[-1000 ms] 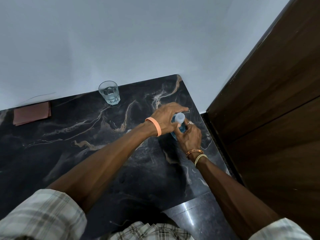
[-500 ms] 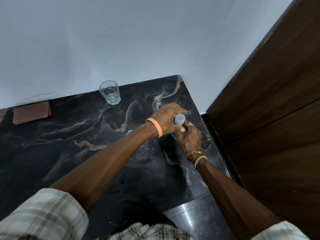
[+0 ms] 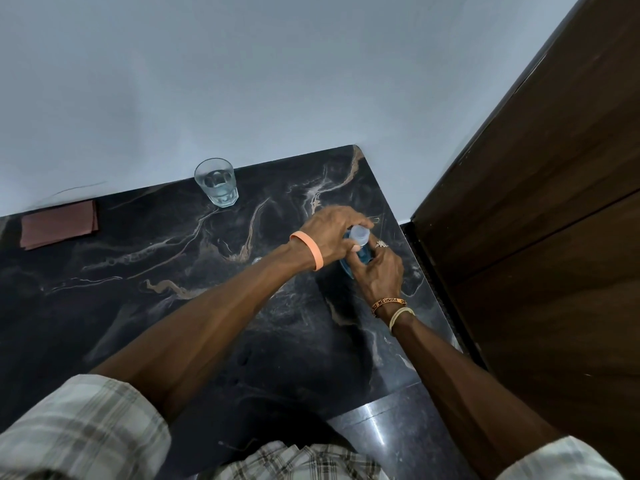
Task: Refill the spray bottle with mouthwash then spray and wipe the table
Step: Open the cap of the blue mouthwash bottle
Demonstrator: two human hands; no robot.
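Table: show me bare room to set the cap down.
The widest bare stretch of table lies between the folded cloth and the left forearm, near side of the glass. A narrower strip runs from the glass to the far right corner. Crowded at the right edge, where the left hand grips the cap and the right hand holds the bottle.

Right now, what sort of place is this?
Probably a corner of a room at home: a dark marble-patterned table against a plain pale wall, dark wooden panelling, perhaps a door, on the right, and a drinking glass and folded cloth on it.
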